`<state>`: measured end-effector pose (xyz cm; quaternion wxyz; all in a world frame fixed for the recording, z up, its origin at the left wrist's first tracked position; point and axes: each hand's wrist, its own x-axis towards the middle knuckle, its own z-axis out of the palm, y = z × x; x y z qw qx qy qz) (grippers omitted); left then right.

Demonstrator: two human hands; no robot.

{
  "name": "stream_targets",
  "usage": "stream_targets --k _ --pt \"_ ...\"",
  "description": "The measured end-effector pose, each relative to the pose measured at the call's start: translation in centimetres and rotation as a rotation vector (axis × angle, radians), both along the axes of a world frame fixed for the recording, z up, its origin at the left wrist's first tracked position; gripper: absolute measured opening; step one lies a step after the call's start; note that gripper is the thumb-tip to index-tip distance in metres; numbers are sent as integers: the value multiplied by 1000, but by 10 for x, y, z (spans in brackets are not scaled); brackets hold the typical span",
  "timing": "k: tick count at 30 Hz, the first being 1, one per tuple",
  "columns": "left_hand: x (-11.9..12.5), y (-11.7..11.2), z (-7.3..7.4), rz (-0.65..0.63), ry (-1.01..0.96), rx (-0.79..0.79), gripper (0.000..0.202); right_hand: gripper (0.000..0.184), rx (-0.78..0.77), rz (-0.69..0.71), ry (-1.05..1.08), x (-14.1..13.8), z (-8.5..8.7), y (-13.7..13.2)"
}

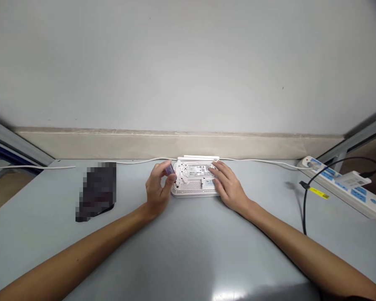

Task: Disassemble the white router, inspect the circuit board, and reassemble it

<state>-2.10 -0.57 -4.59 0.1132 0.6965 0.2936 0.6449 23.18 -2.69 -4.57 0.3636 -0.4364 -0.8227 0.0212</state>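
A white router [194,180] lies upside down on the grey table [181,246], its labelled underside facing up and its antennas folded along the far edge. My left hand [158,189] is closed in a pinch on a small purple-tipped tool [170,169], held at the router's left end. My right hand [228,184] rests flat on the router's right half, fingers stretched over the label and pressing it down.
A dark, blurred-out flat object [97,190] lies left of the router. A white power strip [347,186] with blue sockets sits at the right, with a black cable [304,209] carrying a yellow tag. A white cable [138,161] runs along the wall.
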Motion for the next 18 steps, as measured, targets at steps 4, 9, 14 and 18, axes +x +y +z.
stream_targets --k 4,9,14,18 --pt "0 0 1 15 14 -6 40 39 -2 -4 -2 1 0 0" --pt "1 -1 1 35 -1 5 42 39 -4 -13 7 0 0 0" --pt "0 -1 -1 49 9 -12 43 39 -1 -14 10 -1 0 0" --pt "1 -3 2 33 10 2 42 39 5 -12 8 -1 -1 0"
